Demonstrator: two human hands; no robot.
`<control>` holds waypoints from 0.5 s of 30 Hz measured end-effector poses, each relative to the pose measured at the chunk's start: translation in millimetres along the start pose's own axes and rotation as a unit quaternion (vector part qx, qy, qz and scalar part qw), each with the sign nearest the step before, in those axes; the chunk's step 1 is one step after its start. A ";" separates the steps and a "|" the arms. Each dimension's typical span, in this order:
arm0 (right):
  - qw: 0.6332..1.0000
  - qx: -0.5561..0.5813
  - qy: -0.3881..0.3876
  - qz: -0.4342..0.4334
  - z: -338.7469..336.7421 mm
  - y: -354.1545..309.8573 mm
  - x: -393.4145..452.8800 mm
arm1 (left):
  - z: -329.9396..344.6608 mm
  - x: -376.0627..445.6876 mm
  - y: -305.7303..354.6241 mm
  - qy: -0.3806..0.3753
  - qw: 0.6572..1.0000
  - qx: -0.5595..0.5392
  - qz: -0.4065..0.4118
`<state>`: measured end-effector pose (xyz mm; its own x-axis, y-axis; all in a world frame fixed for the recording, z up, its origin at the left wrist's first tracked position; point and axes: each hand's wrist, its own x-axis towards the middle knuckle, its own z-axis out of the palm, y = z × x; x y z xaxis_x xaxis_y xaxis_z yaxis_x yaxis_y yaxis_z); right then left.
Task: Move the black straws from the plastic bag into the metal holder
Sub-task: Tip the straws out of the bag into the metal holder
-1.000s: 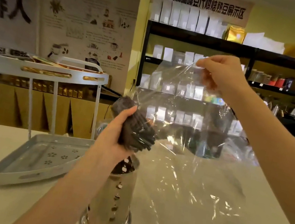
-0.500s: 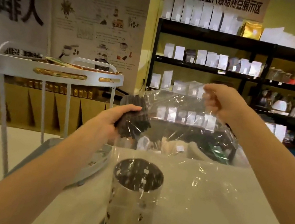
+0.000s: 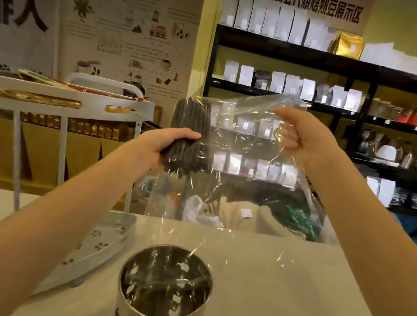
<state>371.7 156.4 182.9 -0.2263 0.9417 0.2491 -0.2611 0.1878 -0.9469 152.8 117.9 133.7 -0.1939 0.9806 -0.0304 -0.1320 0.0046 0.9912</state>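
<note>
A thick bundle of black straws [image 3: 189,132] is gripped in my left hand [image 3: 161,147], held roughly upright above the counter. The clear plastic bag [image 3: 241,185] hangs beside the bundle, and my right hand [image 3: 295,136] is shut on its upper edge. The bag's lower part drapes down over the counter and touches the rim of the metal holder [image 3: 164,288]. That holder is a shiny perforated cylinder standing at the bottom centre, below both hands. A single dark straw seems to lean inside it; the wrinkled film blurs this.
A white two-tier rack [image 3: 56,104] stands at the left, its lower tray [image 3: 102,242] close to the holder. The white counter [image 3: 302,297] spreads to the right. Black shelves [image 3: 355,66] with bags and kettles line the back wall.
The straw bundle was lifted up off the holder and away from me. My right hand came down with the bag. The holder's open top has come into view.
</note>
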 end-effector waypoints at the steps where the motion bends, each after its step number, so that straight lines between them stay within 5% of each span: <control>1: 1.000 -0.001 -0.002 -0.005 0.7 2.6 -0.5 | -0.7 1.7 -1.2 0.000 1.000 0.002 0.005; 15: 0.996 0.069 0.000 -0.050 6.3 12.1 -38.8 | -2.4 -24.2 2.9 0.034 0.992 0.034 0.116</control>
<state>371.4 120.3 163.0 -0.1938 0.9201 0.3403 -0.4085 0.2397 -0.8807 154.7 93.7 137.0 -0.2771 0.9413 0.1927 -0.0100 -0.2033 0.9791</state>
